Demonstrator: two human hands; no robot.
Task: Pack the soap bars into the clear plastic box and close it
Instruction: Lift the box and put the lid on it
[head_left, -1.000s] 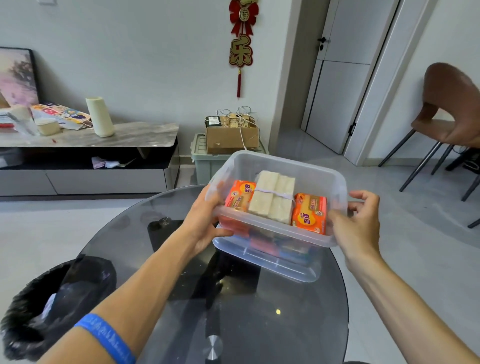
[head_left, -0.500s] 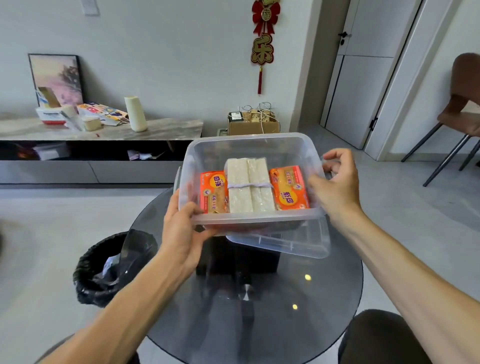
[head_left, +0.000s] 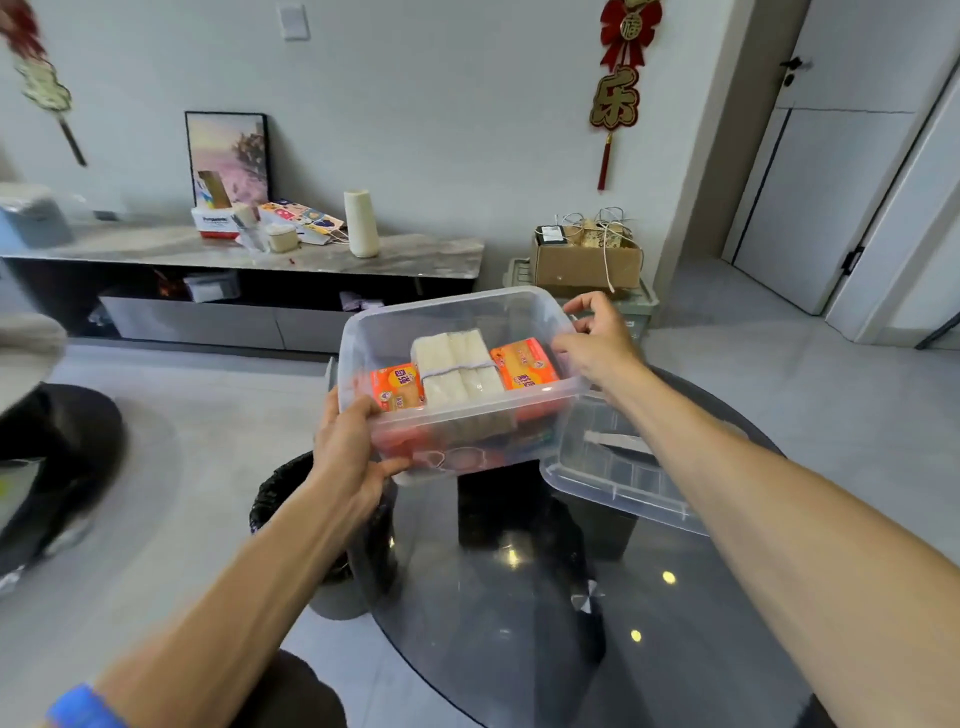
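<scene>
I hold the clear box (head_left: 457, 322) above the glass table (head_left: 519, 623), left hand (head_left: 348, 452) and right hand (head_left: 597, 343) gripping its sides. Soap bars (head_left: 457, 369) sit inside; its lid (head_left: 623, 467) lies on the table.

The left hand (head_left: 349, 453) covers the near left corner of the clear plastic box (head_left: 457, 322), and its fingers (head_left: 395, 470) run under the base. Lower soap bars (head_left: 452, 431) blur behind the frosted wall, print unreadable. The lid (head_left: 618, 467) beside the box is partly hidden by the right forearm (head_left: 727, 467). The bin (head_left: 280, 493) below is half masked.
</scene>
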